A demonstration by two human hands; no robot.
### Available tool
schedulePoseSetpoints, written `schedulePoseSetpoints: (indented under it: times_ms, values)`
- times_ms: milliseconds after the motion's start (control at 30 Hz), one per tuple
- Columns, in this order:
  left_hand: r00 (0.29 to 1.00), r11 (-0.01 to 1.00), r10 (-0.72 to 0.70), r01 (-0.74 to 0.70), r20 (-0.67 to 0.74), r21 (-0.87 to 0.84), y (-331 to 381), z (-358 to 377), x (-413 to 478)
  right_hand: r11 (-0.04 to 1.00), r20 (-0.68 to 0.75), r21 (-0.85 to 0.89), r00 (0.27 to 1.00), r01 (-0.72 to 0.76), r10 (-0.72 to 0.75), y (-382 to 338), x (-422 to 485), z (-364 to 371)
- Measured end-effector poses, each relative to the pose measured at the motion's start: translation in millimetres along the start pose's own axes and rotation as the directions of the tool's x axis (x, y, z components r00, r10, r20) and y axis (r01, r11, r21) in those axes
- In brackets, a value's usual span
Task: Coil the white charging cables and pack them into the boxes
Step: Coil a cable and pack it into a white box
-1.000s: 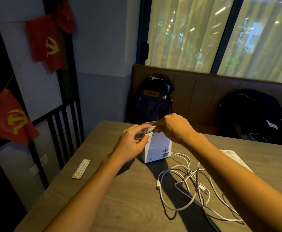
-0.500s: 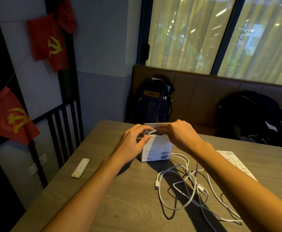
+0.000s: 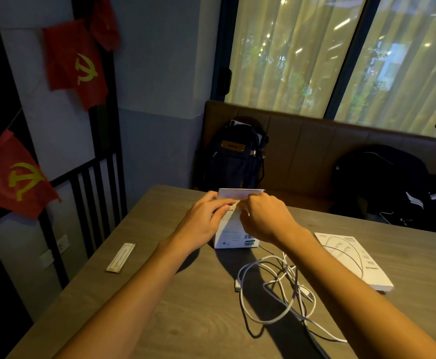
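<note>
The small white cardboard box stands upright on the grey wooden table, long axis vertical; the left hand and right hand pinch its top flap. White charging cables sprawl uncoiled nearby.

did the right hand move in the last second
Yes. Against the standing white cardboard box, the right hand has dropped from above its top right corner to across its upper front.
</note>
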State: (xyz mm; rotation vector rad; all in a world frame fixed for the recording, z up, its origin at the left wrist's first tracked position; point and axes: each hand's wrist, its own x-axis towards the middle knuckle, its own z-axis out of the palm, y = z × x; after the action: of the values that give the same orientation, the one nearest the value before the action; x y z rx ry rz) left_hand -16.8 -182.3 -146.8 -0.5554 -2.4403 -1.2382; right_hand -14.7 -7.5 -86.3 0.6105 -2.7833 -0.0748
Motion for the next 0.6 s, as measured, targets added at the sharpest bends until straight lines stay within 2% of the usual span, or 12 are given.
schedulePoseSetpoints:
  times_ms: [133,233,333,433,500,600]
  values:
    - [0.998,0.997,-0.046,0.048,0.034,-0.061,1,1,1,0.988,-0.064,0.154,0.998,0.031,-0.022,16,-2,11]
    - [0.998,0.994,-0.062,0.065,0.034,-0.09,0,1,2,0.978,-0.268,0.209,0.962,0.014,0.044,23,-19,25]
    - [0.998,0.995,-0.059,0.06,0.021,-0.079,-4,4,0,0.976,-0.461,0.217,0.878,-0.031,0.13,34,-30,37]
    - [0.998,0.997,-0.056,0.055,-0.01,-0.059,-4,11,-3,0.886,-0.359,0.461,0.9,-0.059,0.247,41,-26,43]
    - [0.998,0.996,-0.043,0.039,-0.047,-0.078,-4,13,-3,0.86,-0.295,0.507,0.924,-0.063,0.242,42,-23,48]
    - [0.995,0.992,-0.042,0.031,-0.088,-0.12,-4,14,-2,0.8,-0.271,0.596,0.921,-0.066,0.278,41,-25,53]
